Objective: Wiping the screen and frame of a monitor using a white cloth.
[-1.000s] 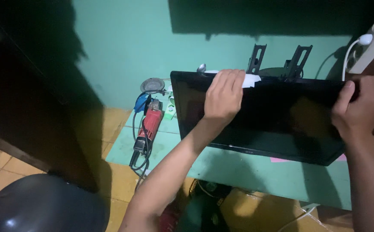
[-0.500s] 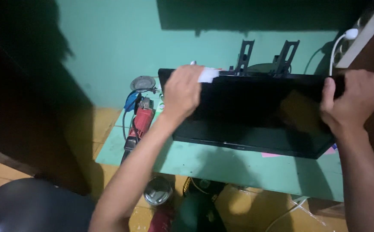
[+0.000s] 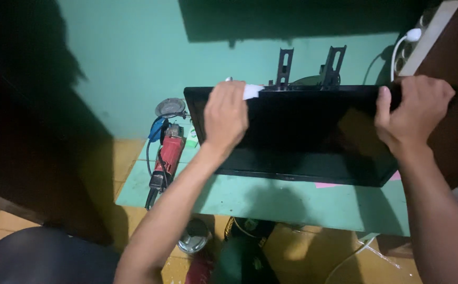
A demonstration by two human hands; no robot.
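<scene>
Flat black glossy-screened monitor point(image 3: 313, 137), centre right of the frame, stands tilted on its lower edge on the pale green painted worktop point(image 3: 292, 202), leaning back toward the green wall point(image 3: 134, 58). The left hand point(image 3: 225, 118) lies over the panel's upper left corner, its grip closed on a small white cloth point(image 3: 252, 91) pressed against the top edge. The right hand point(image 3: 413, 113) clamps the upper right corner, fingers wrapped behind the bezel, steadying the panel. Judged from the cloth's position, wiping is at the top left corner; the broad dark screen face below shows no cloth contact and appears left to do. Two black slotted metal brackets point(image 3: 308, 66) rise behind the top edge. At left on the worktop lies a red-bodied angle grinder point(image 3: 168, 152) with black cord. A white power strip point(image 3: 423, 37) hangs at upper right; a shiny metal tin point(image 3: 193, 239) sits on the yellow tiled floor point(image 3: 129, 147) below.
</scene>
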